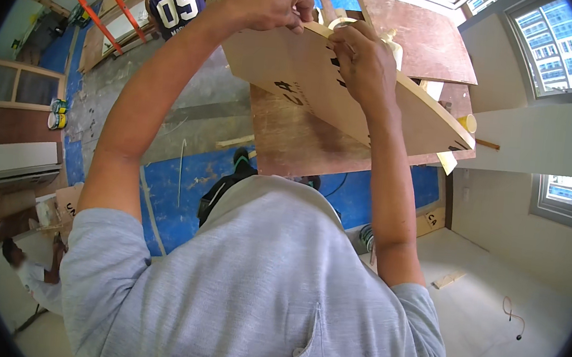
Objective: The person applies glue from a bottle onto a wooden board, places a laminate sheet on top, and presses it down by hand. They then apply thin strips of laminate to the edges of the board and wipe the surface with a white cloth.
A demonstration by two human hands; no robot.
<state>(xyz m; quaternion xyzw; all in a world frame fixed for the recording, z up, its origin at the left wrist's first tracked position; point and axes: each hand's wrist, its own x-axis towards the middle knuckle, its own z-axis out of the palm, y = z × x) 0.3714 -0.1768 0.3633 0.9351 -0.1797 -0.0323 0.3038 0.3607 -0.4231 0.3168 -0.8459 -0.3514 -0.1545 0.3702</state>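
A light-brown wooden board (269, 67) with dark printed marks stands tilted on a reddish-brown plywood sheet (282, 144). Its long pale upper edge runs between my hands and down toward the right. My left hand (278, 4) is closed, with thumb and fingertips pinching at the board's upper edge. Farther right along that edge, my right hand (369, 62) is closed too, its fingers bent together. Whatever sits inside the right fingers is hidden. Just behind the right hand is a pale round thing (343, 23), partly covered.
Another plywood sheet (423, 37) lies beyond the board. A yellow roll (469, 122) sits by its right end. One person in a dark jersey (177, 4) is at the far left, near an orange ladder (100, 2); another person (32, 274) is at lower left. Blue sheeting (183, 169) covers some floor.
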